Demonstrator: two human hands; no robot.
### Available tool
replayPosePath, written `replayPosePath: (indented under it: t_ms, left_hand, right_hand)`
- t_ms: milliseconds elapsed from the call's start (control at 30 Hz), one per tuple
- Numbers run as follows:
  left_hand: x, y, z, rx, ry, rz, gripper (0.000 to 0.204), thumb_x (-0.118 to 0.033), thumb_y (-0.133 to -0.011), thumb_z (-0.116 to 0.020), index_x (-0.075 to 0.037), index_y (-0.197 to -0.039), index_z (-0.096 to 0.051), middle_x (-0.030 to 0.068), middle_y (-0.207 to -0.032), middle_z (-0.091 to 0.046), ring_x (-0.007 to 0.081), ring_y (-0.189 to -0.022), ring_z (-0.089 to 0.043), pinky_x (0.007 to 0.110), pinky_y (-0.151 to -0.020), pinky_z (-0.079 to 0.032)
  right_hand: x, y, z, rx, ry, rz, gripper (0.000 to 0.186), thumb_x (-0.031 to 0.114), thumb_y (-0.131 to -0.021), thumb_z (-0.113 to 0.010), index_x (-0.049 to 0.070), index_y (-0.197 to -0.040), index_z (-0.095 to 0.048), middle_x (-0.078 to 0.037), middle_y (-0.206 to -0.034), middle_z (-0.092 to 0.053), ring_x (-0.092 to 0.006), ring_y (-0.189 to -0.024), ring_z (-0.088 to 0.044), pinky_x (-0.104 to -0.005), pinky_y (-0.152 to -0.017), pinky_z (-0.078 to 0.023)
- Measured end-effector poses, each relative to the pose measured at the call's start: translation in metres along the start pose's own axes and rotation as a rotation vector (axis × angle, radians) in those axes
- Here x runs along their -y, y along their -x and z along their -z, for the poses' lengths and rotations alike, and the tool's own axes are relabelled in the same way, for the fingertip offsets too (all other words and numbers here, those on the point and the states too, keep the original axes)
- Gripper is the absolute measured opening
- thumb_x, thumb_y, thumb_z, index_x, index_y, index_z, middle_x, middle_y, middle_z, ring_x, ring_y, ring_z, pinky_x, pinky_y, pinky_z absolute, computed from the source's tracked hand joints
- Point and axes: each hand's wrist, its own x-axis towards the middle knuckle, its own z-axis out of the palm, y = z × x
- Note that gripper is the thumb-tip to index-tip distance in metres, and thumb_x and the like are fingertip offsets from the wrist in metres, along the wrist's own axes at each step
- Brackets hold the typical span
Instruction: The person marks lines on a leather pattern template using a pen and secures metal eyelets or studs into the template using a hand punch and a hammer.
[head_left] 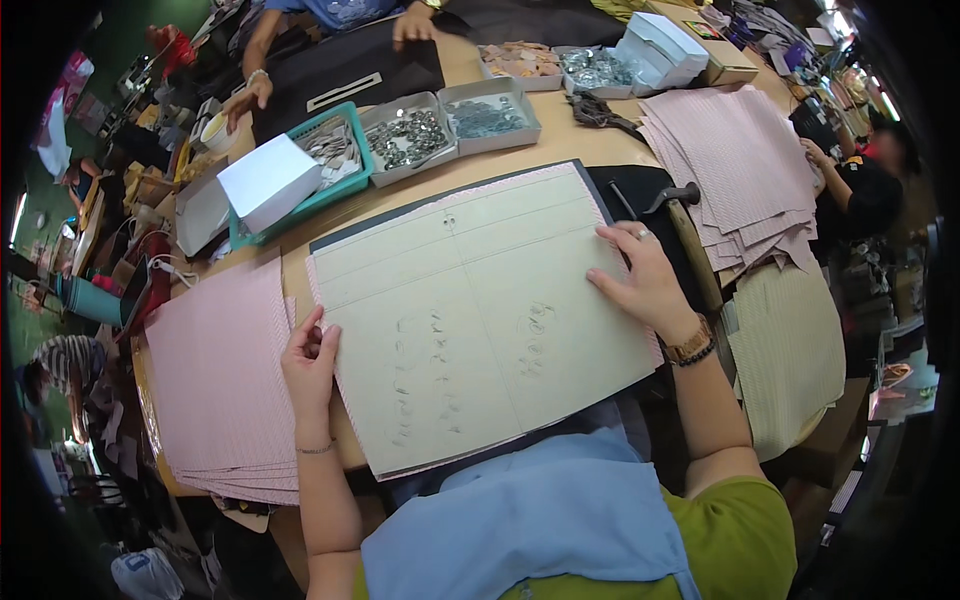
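Observation:
A large pale cardboard pattern (pixel 490 330) with ruled lines and handwriting lies in front of me. Pink patterned edging shows along its rim, from a sheet mostly hidden underneath. At its left edge, my left hand (pixel 312 365) is closed, with bent fingers and thumb at the border. My right hand (pixel 645 280) rests on the upper right part, its thumb and fingers apart on the surface. Two small metal rings (pixel 449 221) show near the pattern's top middle. Under its top edge is a dark board (pixel 385 222). A hammer (pixel 690 225) lies just right of my right hand.
Pink sheets (pixel 220 380) are stacked at left, more pink sheets (pixel 735 165) at far right, cream sheets (pixel 785 345) below those. Beyond the pattern stand a teal basket (pixel 362 150) and trays of metal parts (pixel 408 135). Across the table, another person's hands (pixel 250 95) are near dark material.

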Motion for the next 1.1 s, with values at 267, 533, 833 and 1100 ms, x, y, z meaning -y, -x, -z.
replayPosePath:
  t_ms: [267, 533, 833, 1100]
  left_hand:
    - [-0.003, 0.0, -0.002, 0.007, 0.034, 0.015, 0.044, -0.007, -0.094, -0.077, 0.001, -0.136, -0.068, -0.0077, -0.085, -0.053, 0.0, -0.068, -0.041, 0.016, -0.059, -0.036]
    - [0.008, 0.0, 0.0, 0.006, 0.031, 0.018, 0.045, -0.009, -0.094, -0.079, 0.001, -0.136, -0.068, -0.008, -0.087, -0.053, 0.0, -0.068, -0.04, 0.016, -0.06, -0.035]
    - [0.011, 0.004, 0.002, -0.033, 0.037, 0.04, 0.044, -0.009, -0.093, -0.08, -0.001, -0.134, -0.07, -0.0064, -0.087, -0.055, 0.0013, -0.069, -0.044, 0.017, -0.061, -0.039]
    - [-0.011, 0.003, -0.001, -0.018, -0.051, 0.01, 0.041, -0.01, -0.091, -0.081, -0.002, -0.13, -0.073, -0.0075, -0.088, -0.053, 0.0006, -0.07, -0.042, 0.018, -0.061, -0.038]
  right_hand:
    - [-0.022, -0.056, -0.036, -0.028, 0.136, 0.143, 0.064, 0.041, -0.093, -0.075, 0.003, -0.141, -0.061, -0.022, -0.149, -0.056, -0.0403, -0.134, -0.052, -0.0471, -0.114, -0.042]
    - [-0.025, -0.064, -0.039, -0.023, 0.131, 0.133, 0.064, 0.041, -0.093, -0.075, 0.003, -0.142, -0.06, -0.019, -0.15, -0.057, -0.0433, -0.13, -0.052, -0.0468, -0.115, -0.04]
    - [-0.021, -0.071, -0.045, -0.017, 0.217, 0.152, 0.065, 0.046, -0.093, -0.072, 0.005, -0.142, -0.062, -0.017, -0.152, -0.056, -0.0419, -0.131, -0.052, -0.0471, -0.114, -0.043]
    - [-0.016, -0.066, -0.042, -0.033, 0.189, 0.182, 0.061, 0.034, -0.093, -0.074, 0.001, -0.142, -0.06, -0.019, -0.15, -0.058, -0.0402, -0.125, -0.053, -0.0452, -0.114, -0.038]
